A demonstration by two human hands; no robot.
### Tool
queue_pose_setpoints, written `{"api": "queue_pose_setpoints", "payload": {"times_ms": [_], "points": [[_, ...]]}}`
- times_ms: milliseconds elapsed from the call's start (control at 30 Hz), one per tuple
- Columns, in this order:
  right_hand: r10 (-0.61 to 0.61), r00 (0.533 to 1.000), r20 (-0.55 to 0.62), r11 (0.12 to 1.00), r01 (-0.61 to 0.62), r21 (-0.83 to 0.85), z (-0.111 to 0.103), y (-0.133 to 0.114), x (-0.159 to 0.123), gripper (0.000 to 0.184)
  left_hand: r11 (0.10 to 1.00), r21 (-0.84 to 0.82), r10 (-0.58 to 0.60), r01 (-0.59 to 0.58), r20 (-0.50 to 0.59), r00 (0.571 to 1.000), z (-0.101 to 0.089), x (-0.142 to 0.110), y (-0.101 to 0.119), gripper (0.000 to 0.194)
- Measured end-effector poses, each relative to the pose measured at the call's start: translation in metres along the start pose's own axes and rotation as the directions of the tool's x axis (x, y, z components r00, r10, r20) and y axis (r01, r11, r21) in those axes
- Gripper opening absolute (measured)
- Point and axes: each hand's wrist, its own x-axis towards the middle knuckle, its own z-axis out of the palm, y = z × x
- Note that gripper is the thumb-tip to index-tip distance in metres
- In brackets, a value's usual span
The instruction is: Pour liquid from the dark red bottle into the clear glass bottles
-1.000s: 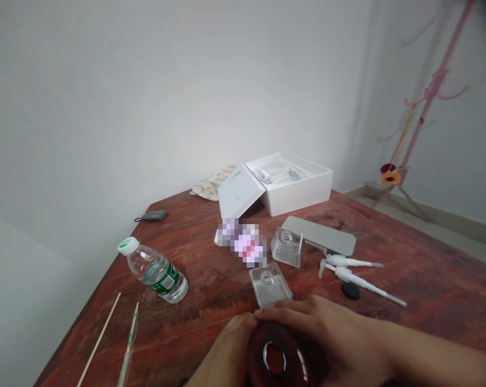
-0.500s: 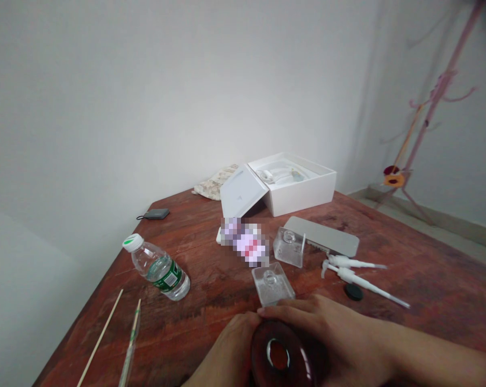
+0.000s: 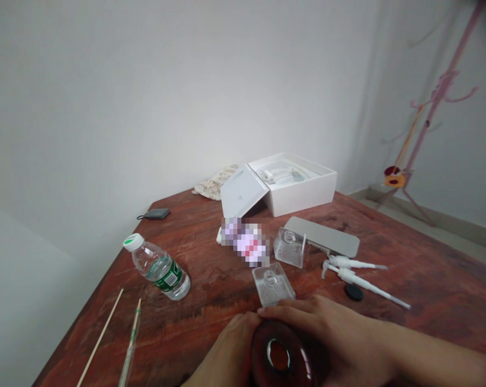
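At the bottom middle is a glossy dark red-brown container (image 3: pixel 297 344) with rounded shoulders, seen from above, and a round pale-rimmed mouth. My left hand (image 3: pixel 235 338) is closed against its left side. My right hand (image 3: pixel 327 330) wraps around its far and right side, with fingertips meeting my left hand at the far side. The container's lower part is hidden. Just beyond the fingers lies a clear square plastic bottle (image 3: pixel 269 295); a second clear square bottle (image 3: pixel 287 255) stands behind it. Two white pump heads (image 3: pixel 358 277) and a black round cap (image 3: pixel 354 292) lie to the right.
On the left are a labelled water bottle (image 3: pixel 166 277), a thin stick (image 3: pixel 101 336) and wrapped chopsticks (image 3: pixel 130 341). Farther back are a grey device (image 3: pixel 156 214), a white box (image 3: pixel 307 196), a silver slab (image 3: pixel 327 236) and a blurred-out item (image 3: pixel 251 250). A coat rack (image 3: pixel 424 126) stands beyond the table.
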Motion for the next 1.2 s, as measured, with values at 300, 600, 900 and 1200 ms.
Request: {"api": "queue_pose_setpoints", "payload": {"times_ms": [300,600,900,1200], "points": [[0.016,1.000,0.004,1.000,-0.016,-0.016,0.002,0.001,-0.001,0.116,1.000,-0.023,0.020,-0.020,-0.014,1.000,0.001,0.004,0.007,0.077],[0.037,0.999,0.004,0.999,-0.037,0.005,-0.003,-0.007,0.000,0.115,0.998,-0.054,0.030,-0.030,-0.008,1.000,0.002,0.006,0.007,0.079],[0.044,0.999,-0.004,0.999,-0.044,0.029,-0.007,-0.012,0.001,0.111,0.998,-0.049,0.025,-0.025,0.002,1.000,0.000,0.006,0.008,0.080],[0.097,0.995,-0.012,0.995,-0.096,0.039,-0.010,-0.022,0.002,0.108,0.996,0.026,0.081,-0.080,-0.046,0.996,0.002,0.009,0.018,0.072]]}}
